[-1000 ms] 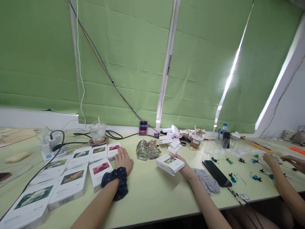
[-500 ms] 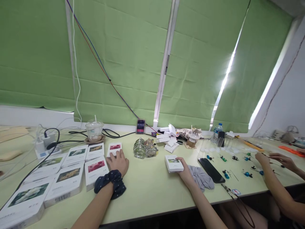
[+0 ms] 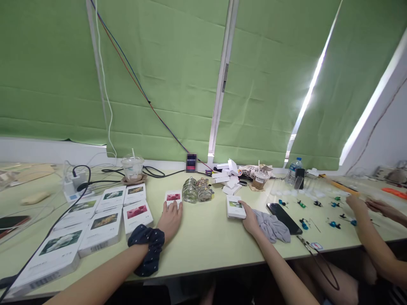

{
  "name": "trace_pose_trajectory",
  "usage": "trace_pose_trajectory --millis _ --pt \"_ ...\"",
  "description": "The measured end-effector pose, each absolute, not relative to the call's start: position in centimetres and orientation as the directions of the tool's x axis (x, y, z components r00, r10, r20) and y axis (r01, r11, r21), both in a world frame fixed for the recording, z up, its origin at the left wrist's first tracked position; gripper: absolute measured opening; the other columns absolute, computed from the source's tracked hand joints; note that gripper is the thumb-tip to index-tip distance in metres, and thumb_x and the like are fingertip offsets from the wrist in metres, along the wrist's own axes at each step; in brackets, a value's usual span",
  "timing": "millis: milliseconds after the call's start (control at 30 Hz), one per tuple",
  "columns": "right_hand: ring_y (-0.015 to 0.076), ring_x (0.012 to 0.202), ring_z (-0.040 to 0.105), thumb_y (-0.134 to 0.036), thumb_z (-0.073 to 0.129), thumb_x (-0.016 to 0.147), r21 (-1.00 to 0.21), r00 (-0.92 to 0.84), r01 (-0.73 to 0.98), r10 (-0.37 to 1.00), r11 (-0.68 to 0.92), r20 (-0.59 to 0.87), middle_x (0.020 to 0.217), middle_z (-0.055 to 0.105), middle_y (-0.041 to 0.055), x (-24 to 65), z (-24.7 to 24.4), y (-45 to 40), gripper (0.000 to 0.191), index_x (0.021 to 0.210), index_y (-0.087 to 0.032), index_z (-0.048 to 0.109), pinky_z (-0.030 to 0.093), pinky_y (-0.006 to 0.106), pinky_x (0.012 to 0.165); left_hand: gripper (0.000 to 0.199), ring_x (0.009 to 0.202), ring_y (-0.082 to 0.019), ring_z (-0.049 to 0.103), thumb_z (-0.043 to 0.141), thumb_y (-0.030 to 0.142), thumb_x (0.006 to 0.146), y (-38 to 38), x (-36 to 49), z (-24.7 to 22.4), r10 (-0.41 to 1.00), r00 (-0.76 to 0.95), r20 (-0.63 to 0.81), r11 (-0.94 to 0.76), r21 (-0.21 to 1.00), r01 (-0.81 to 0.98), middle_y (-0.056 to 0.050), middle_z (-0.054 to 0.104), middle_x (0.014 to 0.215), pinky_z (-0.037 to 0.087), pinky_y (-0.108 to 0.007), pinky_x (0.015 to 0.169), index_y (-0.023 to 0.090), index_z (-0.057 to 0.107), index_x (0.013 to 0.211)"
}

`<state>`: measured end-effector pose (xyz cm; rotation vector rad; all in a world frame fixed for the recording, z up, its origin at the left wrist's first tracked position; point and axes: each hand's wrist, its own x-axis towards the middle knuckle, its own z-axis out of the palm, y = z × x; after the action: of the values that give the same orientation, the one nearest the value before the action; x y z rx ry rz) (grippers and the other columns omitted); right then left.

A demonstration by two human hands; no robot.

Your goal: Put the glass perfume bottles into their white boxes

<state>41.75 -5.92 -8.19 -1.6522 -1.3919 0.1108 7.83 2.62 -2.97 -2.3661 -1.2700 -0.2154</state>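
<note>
My left hand [image 3: 171, 218], a dark dotted scrunchie round its wrist, has its fingers closed over the near edge of a small white box with a pink flower picture [image 3: 173, 197]. This box lies on the table, apart from the other boxes. My right hand [image 3: 250, 218] grips the right side of a white box with a green picture [image 3: 235, 206]; its thumb lies on top and its other fingers are mostly hidden. Just left of my left hand sits a white box with a larger pink flower picture [image 3: 137, 215]. Between my hands, farther back, stand glass jars [image 3: 190, 190].
Several more white picture boxes [image 3: 100, 226] cover the left side of the table [image 3: 203, 245]. A grey scrunchie [image 3: 271, 226] and a phone [image 3: 284, 218] lie right of my right hand. Another person's hands [image 3: 354, 205] work over small blue and green parts at the right. Cables and cups stand behind.
My left hand has moved right, sliding the small pink flower box away from the other boxes. My right hand keeps its grip on the green-picture box. The view has shifted slightly.
</note>
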Motion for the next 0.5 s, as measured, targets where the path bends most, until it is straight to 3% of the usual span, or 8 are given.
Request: trace_pose_trajectory --millis 133,333,500 --pt "0.023 0.113 0.055 -0.003 0.039 0.053 -0.697 0.407 0.712 0.755 0.092 0.515 0.12 0.059 0.0123 42.0 -8.9 -6.5 0.069 0.119 -0.014 0.057 0.041 0.039 0.1 0.05 0.109 -0.031 0.055 0.032 -0.001 0.084 0.7 7.2 -2.2 0.683 0.676 0.277 -0.565 -0.387 0.729 -0.026 0.056 0.125 0.034 -0.052 0.098 0.005 0.05 0.131" --pt "0.022 0.095 0.062 -0.015 0.036 0.074 -0.788 0.496 0.603 0.715 0.126 0.493 0.106 0.065 0.013 40.9 -8.9 -8.2 0.046 0.113 -0.012 0.06 0.05 0.038 0.086 0.051 0.104 -0.032 0.057 0.034 -0.007 0.081 -2.0 7.2 0.0 0.682 0.719 0.135 -0.632 -0.386 0.672 -0.023 0.064 0.107 0.043 -0.046 0.087 0.004 0.051 0.128" --pt "0.0265 0.113 0.052 -0.036 0.042 0.084 -0.67 0.439 0.739 0.711 0.062 0.55 0.122 0.055 0.0152 38.8 -7.4 -9.2 0.042 0.116 -0.014 0.057 0.043 0.042 0.096 0.049 0.104 -0.033 0.055 0.037 -0.001 0.082 -3.4 7.2 1.6 0.66 0.751 0.017 -0.704 -0.338 0.625 -0.022 0.062 0.111 0.041 -0.046 0.087 0.005 0.05 0.129"
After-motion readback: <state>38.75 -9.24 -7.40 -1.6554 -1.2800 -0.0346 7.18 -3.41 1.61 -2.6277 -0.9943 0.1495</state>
